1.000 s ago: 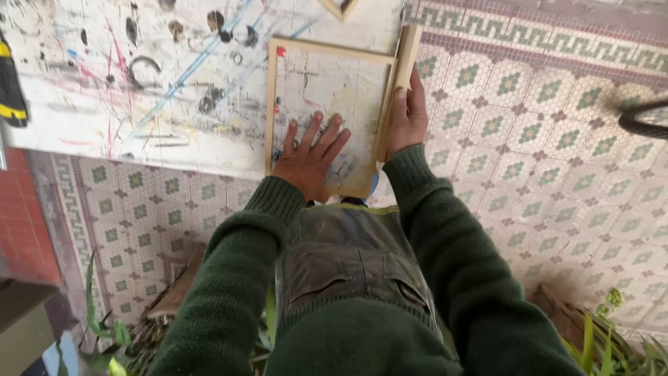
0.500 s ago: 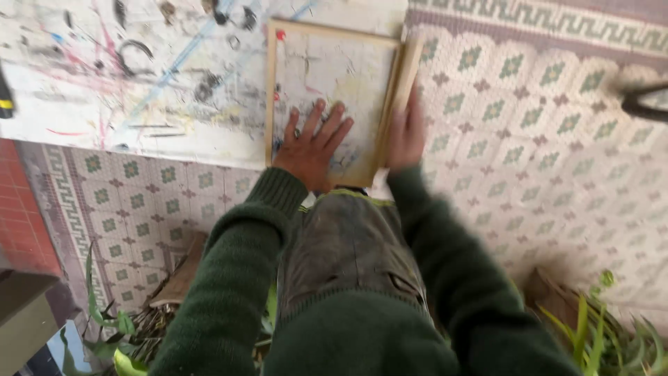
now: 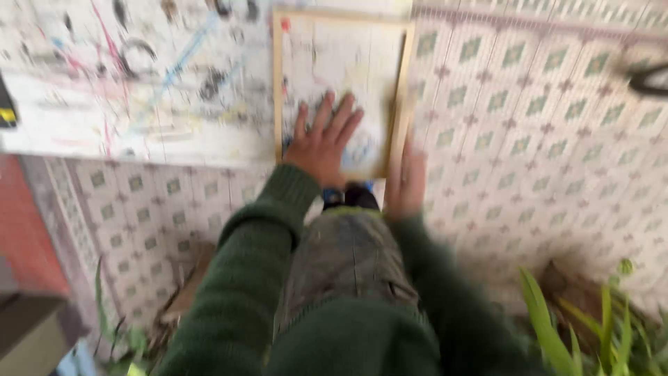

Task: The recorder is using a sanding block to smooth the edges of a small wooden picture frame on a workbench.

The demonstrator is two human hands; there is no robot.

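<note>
Right hand [image 3: 406,182] has slid down the frame [image 3: 402,104] edge, grip unclear through blur; left hand [image 3: 321,143] stays flat, fingers spread, on the panel.

Frame [image 3: 341,90] lay flat on the board [image 3: 139,83], at the board's right end, its right rail at the board's edge. Left hand [image 3: 321,143] lay spread inside the frame, on its near half. Right hand [image 3: 407,182] sat at the frame's near right corner, touching the right rail; contact blurred. Tiled floor [image 3: 543,139] lay right of the board and below its near edge. Person's trousers [image 3: 348,254] hung between the two sleeves, just before the frame. Plant [image 3: 577,327] stood at near right, another plant [image 3: 118,334] near left. Dark curved thing [image 3: 650,80] lay far right on the floor.
</note>
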